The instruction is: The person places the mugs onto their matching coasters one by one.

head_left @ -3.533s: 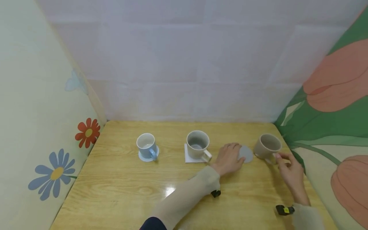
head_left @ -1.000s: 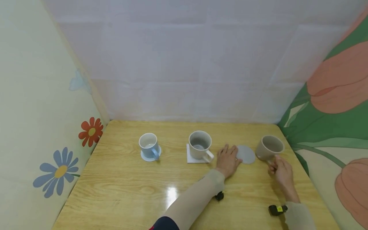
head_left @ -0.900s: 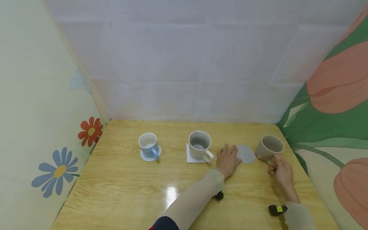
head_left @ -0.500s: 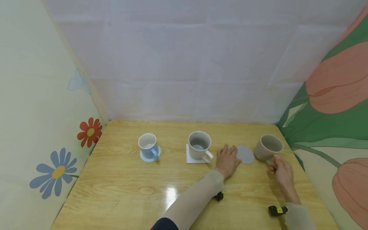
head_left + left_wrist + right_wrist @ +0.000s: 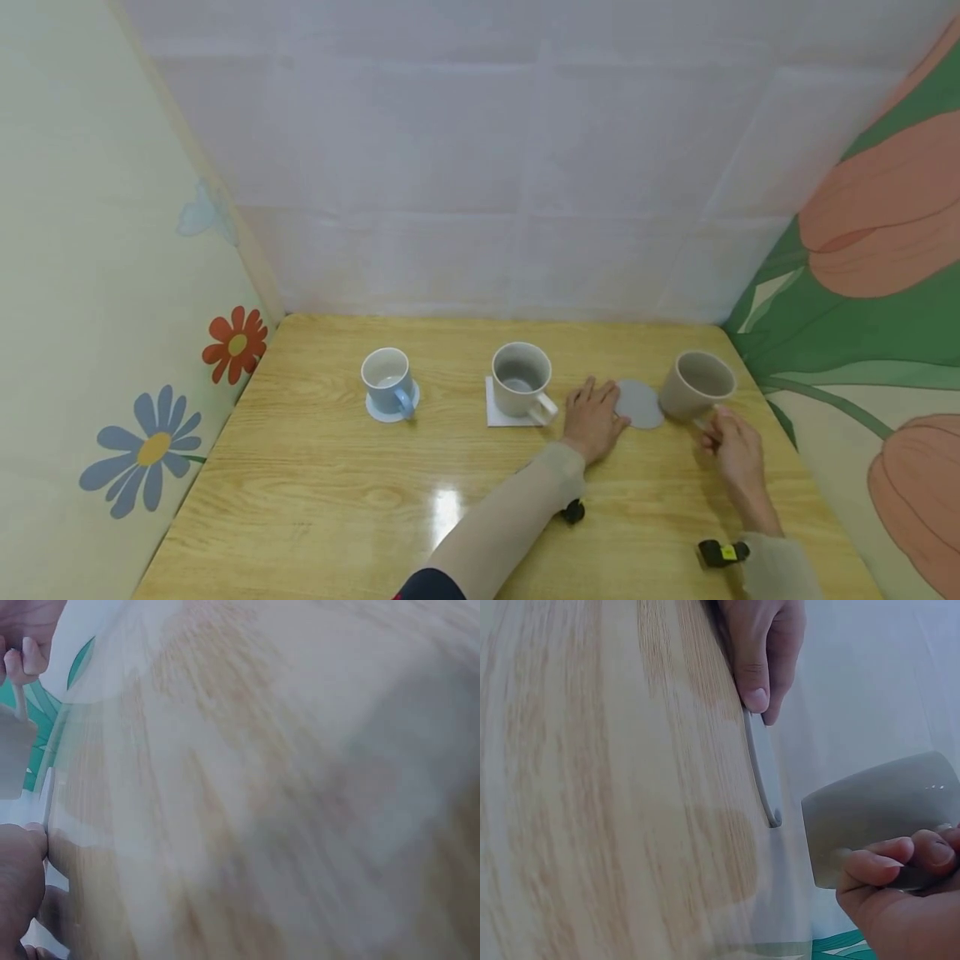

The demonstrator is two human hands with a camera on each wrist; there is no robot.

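A beige mug (image 5: 697, 385) sits at the right of the wooden table (image 5: 337, 492). My right hand (image 5: 726, 433) grips it by the handle. In the right wrist view the beige mug (image 5: 877, 814) hangs slightly tilted and a little off the wood, my curled fingers (image 5: 889, 862) on its handle. Just left of it lies a grey round coaster (image 5: 640, 404). My left hand (image 5: 595, 415) lies flat on the table with its fingertips against the coaster's left edge. The coaster (image 5: 763, 769) shows edge-on, my left fingers (image 5: 759, 660) touching it.
A grey mug (image 5: 519, 377) stands on a white square coaster (image 5: 495, 414) at the table's middle. A blue mug (image 5: 386, 380) stands on a pale blue round coaster (image 5: 375, 412) further left. Patterned walls close in on the left, back and right.
The beige mug has shifted slightly left toward the grey coaster and risen a little in my right hand. My left hand has stayed flat beside the coaster.
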